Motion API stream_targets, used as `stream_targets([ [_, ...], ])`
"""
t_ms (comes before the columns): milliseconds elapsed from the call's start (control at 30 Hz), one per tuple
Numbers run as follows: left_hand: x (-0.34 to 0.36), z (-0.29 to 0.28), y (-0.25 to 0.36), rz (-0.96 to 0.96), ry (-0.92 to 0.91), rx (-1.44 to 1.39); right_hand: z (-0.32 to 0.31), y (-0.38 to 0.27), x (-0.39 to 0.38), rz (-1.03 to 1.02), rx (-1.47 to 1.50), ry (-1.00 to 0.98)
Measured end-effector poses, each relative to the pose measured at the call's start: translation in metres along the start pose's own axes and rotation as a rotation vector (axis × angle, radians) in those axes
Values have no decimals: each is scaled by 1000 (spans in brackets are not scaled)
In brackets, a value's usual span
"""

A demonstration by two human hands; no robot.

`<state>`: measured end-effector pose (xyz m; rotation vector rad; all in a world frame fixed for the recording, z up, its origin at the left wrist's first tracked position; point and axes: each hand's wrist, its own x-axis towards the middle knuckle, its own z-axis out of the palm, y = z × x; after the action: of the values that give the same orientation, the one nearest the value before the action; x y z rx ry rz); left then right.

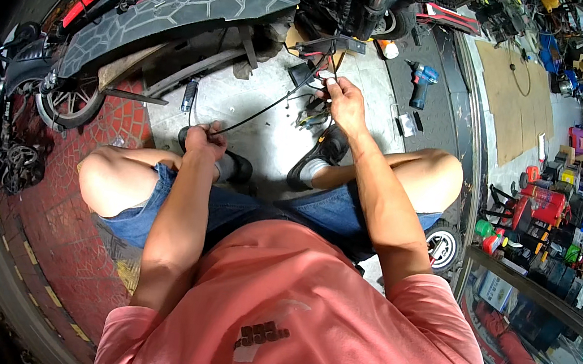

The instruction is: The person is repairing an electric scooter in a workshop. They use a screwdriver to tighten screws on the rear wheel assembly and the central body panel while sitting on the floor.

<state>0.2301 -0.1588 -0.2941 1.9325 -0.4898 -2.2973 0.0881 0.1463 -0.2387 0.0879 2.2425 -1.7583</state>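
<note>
My left hand [205, 140] is curled near my left foot, its fingers closed on one end of a thin black cable [260, 110]. The cable runs up and to the right toward a bundle of wires below the scooter's front column [373, 6]. There my right hand [347, 105] pinches some wires [324, 74], with a small white piece at the fingertips. Just below, pliers [311, 119] lie on the pale floor sheet. A dark-handled tool [189, 95] lies beyond my left hand. The exact wire ends are too small to make out.
A scooter deck [181, 16] with a cracked-line pattern spans the upper left. A blue cordless drill [422, 84] lies to the right, near a small white box [408, 124]. A cardboard sheet [516, 100] and cluttered tools [543, 206] lie beyond a door track.
</note>
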Motion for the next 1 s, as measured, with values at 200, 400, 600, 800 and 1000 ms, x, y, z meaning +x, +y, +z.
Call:
stream_targets([
  [200, 11, -5, -11, 133, 54, 310, 3, -13, 0, -303, -174, 110],
  [400, 83, -26, -19, 378, 170, 553, 5, -39, 5, -250, -49, -105],
  [600, 29, -7, -20, 536, 138, 730, 5, -47, 12, 39, 191, -276],
  [800, 25, -22, -8, 264, -55, 804, 10, -52, 14, 100, 206, -330],
  [1000, 2, -15, -4, -97, -260, 566, 3, -27, 35, 17, -35, -293],
])
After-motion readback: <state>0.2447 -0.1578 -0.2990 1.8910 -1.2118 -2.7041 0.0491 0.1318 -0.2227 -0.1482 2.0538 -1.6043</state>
